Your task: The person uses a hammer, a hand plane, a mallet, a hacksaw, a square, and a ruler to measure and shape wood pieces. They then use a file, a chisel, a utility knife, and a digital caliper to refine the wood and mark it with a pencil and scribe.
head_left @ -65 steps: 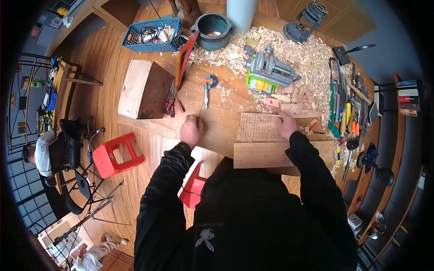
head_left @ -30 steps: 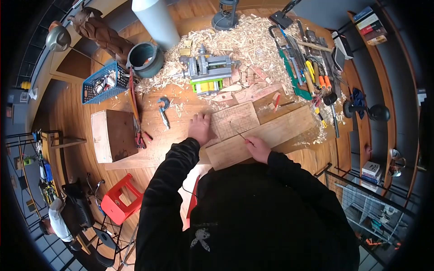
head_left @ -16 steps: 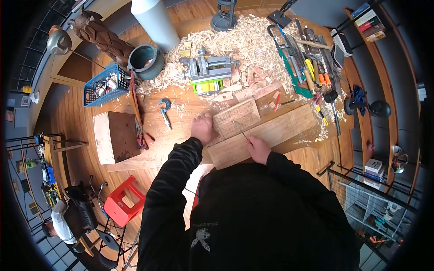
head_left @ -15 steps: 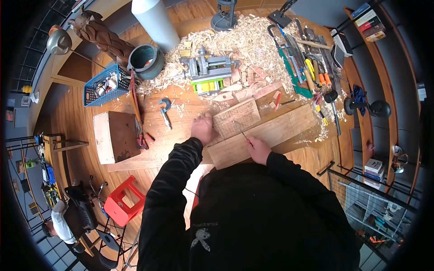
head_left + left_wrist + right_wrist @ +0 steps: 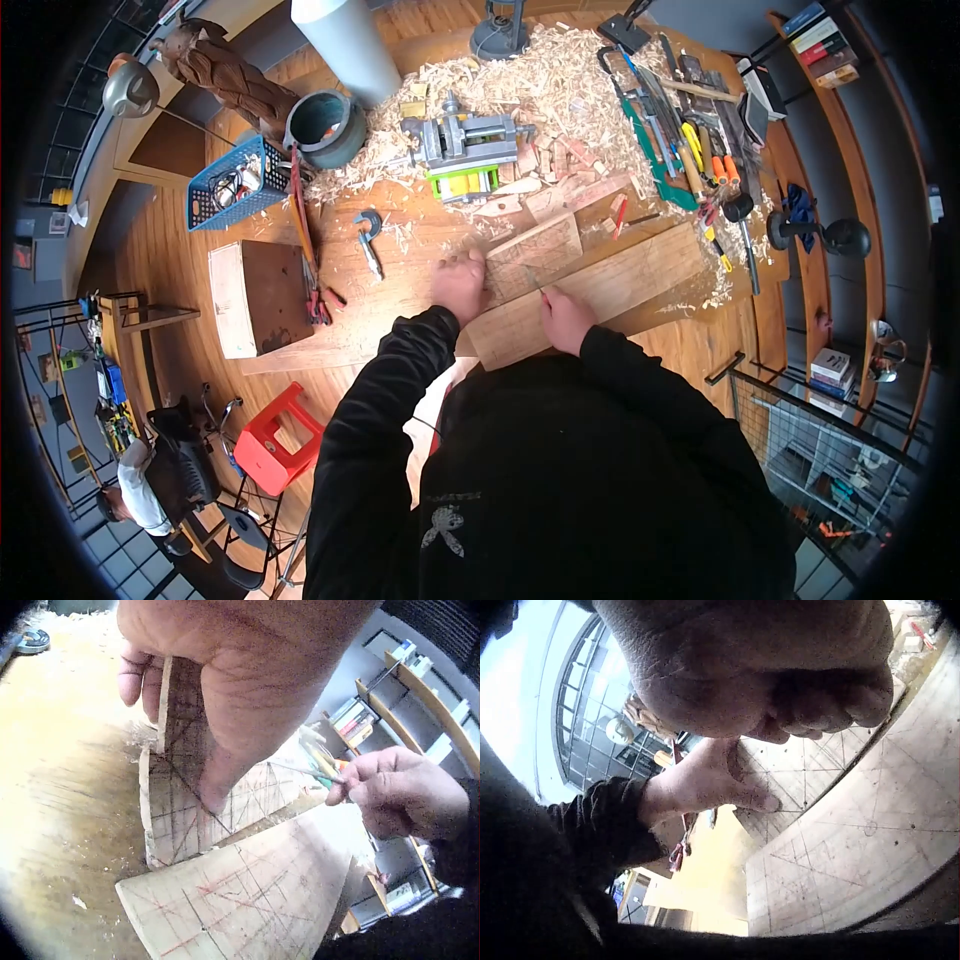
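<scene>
My left hand [image 5: 459,285] grips the left end of a small wooden board [image 5: 553,248] scribed with crossing lines. In the left wrist view its thumb presses on the lined face, and the other fingers curl over the board's far side. My right hand [image 5: 568,320] pinches a thin, slender rod [image 5: 307,771], whose free end reaches over the small board. In the right wrist view the right fingers [image 5: 832,705] are curled and hide the rod. A longer plank [image 5: 620,285], also lined in the wrist views, lies against the near side of the small board.
A grey vise [image 5: 470,142] stands amid wood shavings [image 5: 570,90]. Wood offcuts [image 5: 575,195] lie behind the board, hand tools [image 5: 700,150] on the right. A micrometer [image 5: 370,245], wooden block [image 5: 260,300], red-handled pliers [image 5: 320,305], blue basket [image 5: 237,185] and green pot [image 5: 325,130] are left.
My left hand has come from the table's front edge to the small board's left end. My right hand now has the thin rod. Lately both hands have shifted slightly with the boards.
</scene>
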A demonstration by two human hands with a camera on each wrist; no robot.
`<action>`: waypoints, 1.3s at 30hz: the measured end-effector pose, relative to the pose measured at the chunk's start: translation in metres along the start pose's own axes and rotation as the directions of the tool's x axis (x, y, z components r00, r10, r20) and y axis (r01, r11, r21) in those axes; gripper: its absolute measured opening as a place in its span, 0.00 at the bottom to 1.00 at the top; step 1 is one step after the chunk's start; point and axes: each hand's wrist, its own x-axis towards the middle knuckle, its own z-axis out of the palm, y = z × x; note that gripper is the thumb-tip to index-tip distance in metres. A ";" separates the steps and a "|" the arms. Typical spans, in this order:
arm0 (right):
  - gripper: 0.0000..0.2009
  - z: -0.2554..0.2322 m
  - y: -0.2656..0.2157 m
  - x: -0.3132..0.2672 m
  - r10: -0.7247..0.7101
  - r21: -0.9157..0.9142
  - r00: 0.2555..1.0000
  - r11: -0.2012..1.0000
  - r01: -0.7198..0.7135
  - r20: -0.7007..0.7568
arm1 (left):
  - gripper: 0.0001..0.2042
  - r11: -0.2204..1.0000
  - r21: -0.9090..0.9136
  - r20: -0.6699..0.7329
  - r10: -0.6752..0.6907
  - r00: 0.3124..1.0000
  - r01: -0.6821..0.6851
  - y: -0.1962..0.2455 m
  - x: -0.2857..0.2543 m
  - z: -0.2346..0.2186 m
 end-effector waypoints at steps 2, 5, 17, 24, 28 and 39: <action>0.08 0.001 0.002 0.013 -0.013 0.021 1.000 1.000 0.013 -0.011 | 0.24 1.000 -0.008 -0.007 0.016 1.000 -0.016 0.004 -0.001 0.001; 0.09 0.002 0.002 0.012 -0.026 0.032 0.999 0.999 0.027 -0.019 | 0.23 0.999 0.030 -0.029 0.026 0.999 -0.025 0.006 -0.002 0.004; 0.09 -0.003 -0.009 -0.002 -0.031 -0.111 0.999 0.993 0.033 0.021 | 0.23 0.998 0.068 -0.074 0.006 0.997 -0.001 0.008 -0.002 0.007; 0.11 -0.002 -0.007 0.027 -0.002 -0.188 0.992 0.982 0.026 0.125 | 0.22 0.998 0.058 -0.078 0.020 0.997 -0.016 0.008 -0.004 0.010; 0.10 -0.007 -0.007 0.003 -0.053 -0.176 0.996 0.982 0.066 0.073 | 0.21 0.999 0.054 -0.092 0.007 0.996 -0.002 0.008 -0.002 0.011; 0.09 -0.002 0.011 0.003 -0.032 -0.138 0.999 0.990 0.037 0.033 | 0.23 0.997 0.065 -0.119 0.057 0.991 -0.049 0.009 -0.004 0.012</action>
